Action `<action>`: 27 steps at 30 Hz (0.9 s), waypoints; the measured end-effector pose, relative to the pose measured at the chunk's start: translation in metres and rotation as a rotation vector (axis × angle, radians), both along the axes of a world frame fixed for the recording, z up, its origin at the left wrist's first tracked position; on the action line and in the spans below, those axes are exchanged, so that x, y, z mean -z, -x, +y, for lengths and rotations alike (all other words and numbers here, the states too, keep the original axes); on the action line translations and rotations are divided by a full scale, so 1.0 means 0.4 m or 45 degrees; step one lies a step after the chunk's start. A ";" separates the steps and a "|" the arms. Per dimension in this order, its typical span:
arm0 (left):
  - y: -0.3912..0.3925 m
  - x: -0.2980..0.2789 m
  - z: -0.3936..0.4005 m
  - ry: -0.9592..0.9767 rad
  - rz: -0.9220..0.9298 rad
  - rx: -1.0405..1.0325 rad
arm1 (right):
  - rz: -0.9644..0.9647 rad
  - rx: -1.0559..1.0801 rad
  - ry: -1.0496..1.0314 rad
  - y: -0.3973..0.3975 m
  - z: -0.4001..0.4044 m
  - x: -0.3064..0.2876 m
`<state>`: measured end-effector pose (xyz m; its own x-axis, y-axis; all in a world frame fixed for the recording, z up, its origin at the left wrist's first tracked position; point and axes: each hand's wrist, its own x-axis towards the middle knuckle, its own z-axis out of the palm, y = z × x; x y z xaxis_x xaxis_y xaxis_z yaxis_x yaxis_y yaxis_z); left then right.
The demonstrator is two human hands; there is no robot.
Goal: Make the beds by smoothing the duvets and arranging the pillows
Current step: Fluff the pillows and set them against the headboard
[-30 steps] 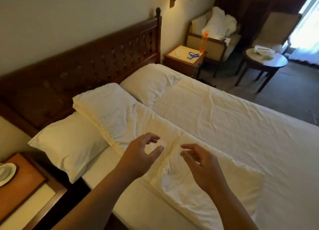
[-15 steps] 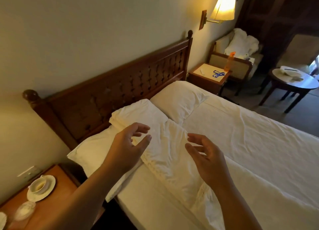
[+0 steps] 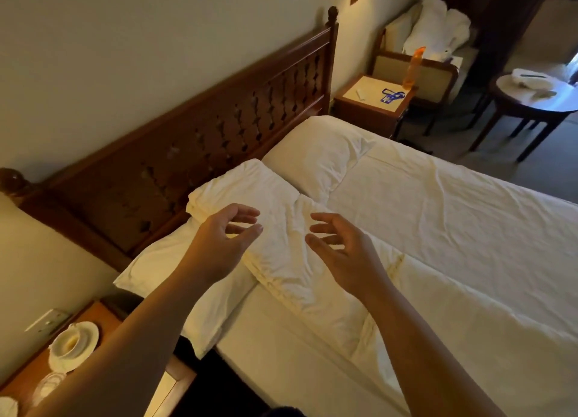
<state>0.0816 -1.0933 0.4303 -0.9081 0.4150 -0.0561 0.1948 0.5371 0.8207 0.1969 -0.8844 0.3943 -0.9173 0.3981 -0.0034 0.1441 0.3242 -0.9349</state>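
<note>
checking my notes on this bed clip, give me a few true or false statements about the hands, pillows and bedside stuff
1. Both hands hold nothing. True: the left hand and right hand hover with loosely spread fingers above the folded duvet.
2. The folded duvet lies flat across the whole bed. False: it is bunched in a strip near the pillows.
3. An orange bottle stands on the far nightstand. True.
4. The cup and saucer sit on the far nightstand. False: they are on the near bedside table.
</note>
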 end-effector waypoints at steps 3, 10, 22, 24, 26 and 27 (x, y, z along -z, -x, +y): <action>0.035 0.008 -0.011 -0.001 -0.012 -0.036 | -0.048 -0.058 -0.029 0.047 0.032 0.005; 0.136 0.059 -0.091 0.082 -0.100 -0.277 | -0.138 -0.183 -0.096 0.213 0.098 0.042; 0.568 0.386 -0.077 0.154 -0.528 -0.704 | -0.240 -0.374 -0.292 0.685 0.091 0.279; 0.671 0.496 -0.078 0.087 -0.678 -0.798 | -0.297 -0.412 -0.325 0.775 0.074 0.368; 0.776 0.605 -0.073 0.037 -0.812 -0.854 | -0.360 -0.426 -0.373 0.883 0.065 0.460; 0.831 0.663 -0.073 0.025 -0.861 -0.864 | -0.386 -0.418 -0.410 0.941 0.062 0.504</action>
<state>-0.2509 -1.1225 0.1649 -0.7274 -0.1945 -0.6581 -0.6749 0.3761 0.6348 -0.1794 -0.8596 0.1929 -0.9704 0.1154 -0.2120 0.2344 0.6603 -0.7135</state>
